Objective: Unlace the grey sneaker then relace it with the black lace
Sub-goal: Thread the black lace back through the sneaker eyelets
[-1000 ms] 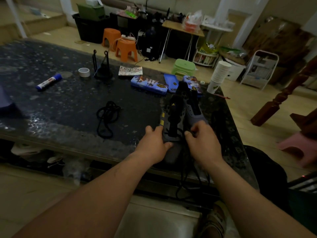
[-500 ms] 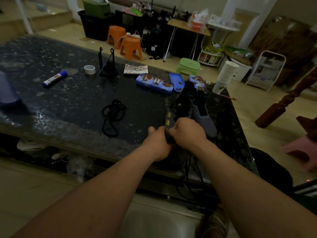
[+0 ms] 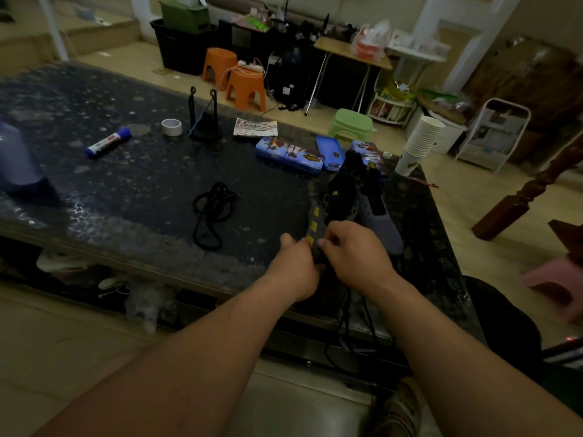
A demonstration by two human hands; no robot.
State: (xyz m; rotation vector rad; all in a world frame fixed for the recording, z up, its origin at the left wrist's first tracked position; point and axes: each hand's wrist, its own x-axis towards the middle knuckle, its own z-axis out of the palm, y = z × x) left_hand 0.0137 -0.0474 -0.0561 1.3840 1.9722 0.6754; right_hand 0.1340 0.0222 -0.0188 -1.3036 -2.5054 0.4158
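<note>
A grey sneaker [image 3: 377, 212] with a black tongue and yellow eyelet tabs lies on the dark table [image 3: 132, 184], toe toward me. My left hand [image 3: 295, 263] grips the sneaker's left eyelet flap near the toe. My right hand [image 3: 356, 250] has crossed to the same flap and pinches the black lace there; the fingertips are hidden. Two strands of that black lace [image 3: 347, 326] hang from under my hands over the table's front edge. A separate coiled black lace [image 3: 213, 209] lies on the table to the left.
Blue pencil cases [image 3: 288, 154] and a stack of paper cups [image 3: 421, 143] sit behind the sneaker. A marker [image 3: 108, 142], a tape roll [image 3: 172, 126] and a black stand [image 3: 205, 121] are at the far left. Stools and clutter fill the floor beyond.
My right hand moved left from the sneaker's right side to meet my left hand at the left eyelet flap. The view shifted slightly.
</note>
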